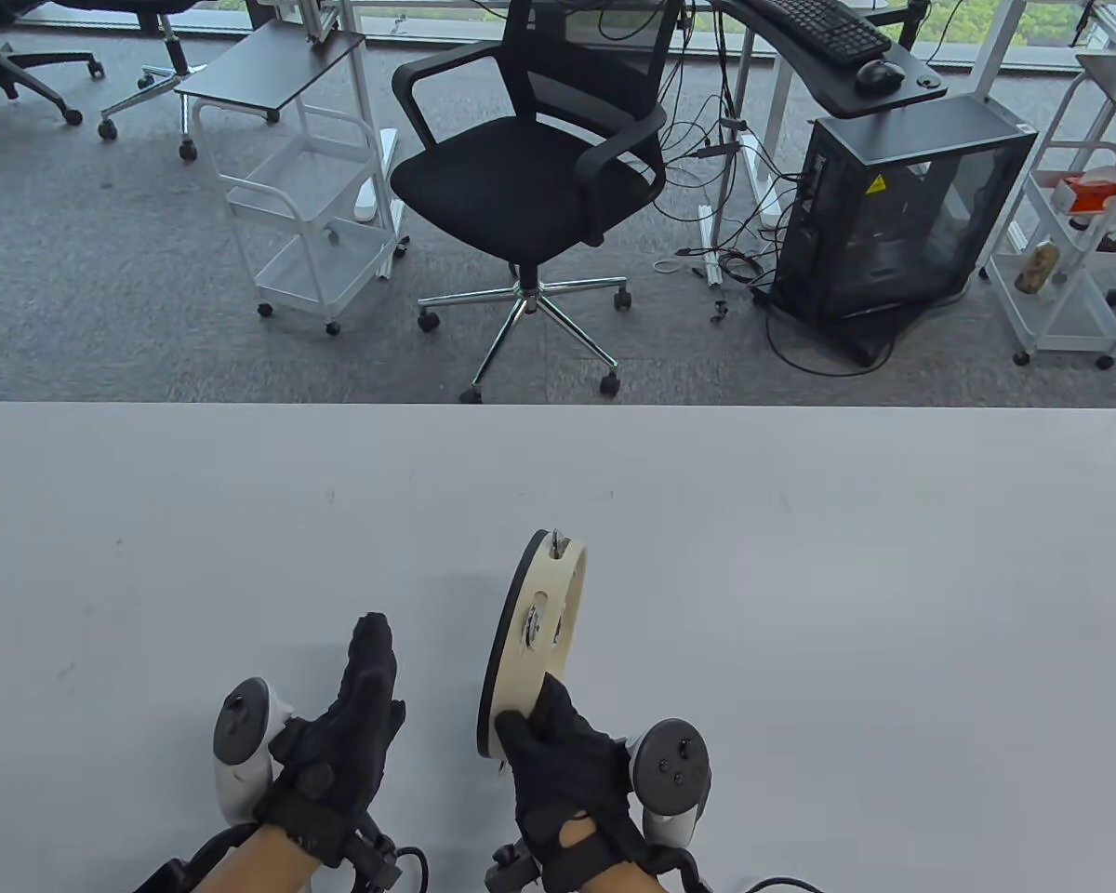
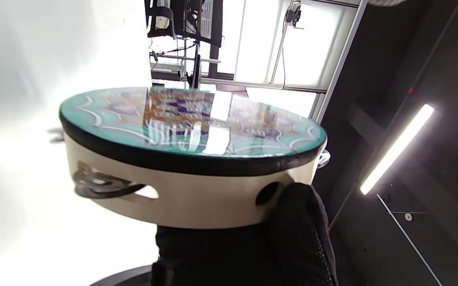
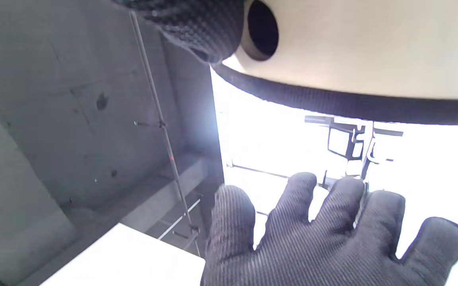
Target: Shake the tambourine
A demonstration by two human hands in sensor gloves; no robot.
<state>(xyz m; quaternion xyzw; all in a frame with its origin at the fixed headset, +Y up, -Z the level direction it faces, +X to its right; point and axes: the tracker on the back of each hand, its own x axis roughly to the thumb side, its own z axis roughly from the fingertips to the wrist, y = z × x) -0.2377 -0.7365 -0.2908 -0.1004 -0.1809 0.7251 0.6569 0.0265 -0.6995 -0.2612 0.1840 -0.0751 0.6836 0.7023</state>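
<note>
A tambourine (image 1: 532, 637) with a cream wooden frame, metal jingles and a black-edged teal patterned head (image 2: 193, 127) stands on edge above the white table (image 1: 846, 577). My right hand (image 1: 535, 721) grips its near rim, thumb on the frame by a round hole (image 3: 261, 29). My left hand (image 1: 372, 670) is open just left of the tambourine, apart from it and holding nothing. In the right wrist view the left hand (image 3: 332, 238) shows below the frame (image 3: 372, 47) with fingers spread. In the left wrist view my right hand's glove (image 2: 284, 238) holds the frame from below.
Beyond the table's far edge stand a black office chair (image 1: 530, 177), a white wheeled cart (image 1: 312, 214) at left, a black computer tower (image 1: 902, 214) with cables, and another white cart (image 1: 1069, 260) at right.
</note>
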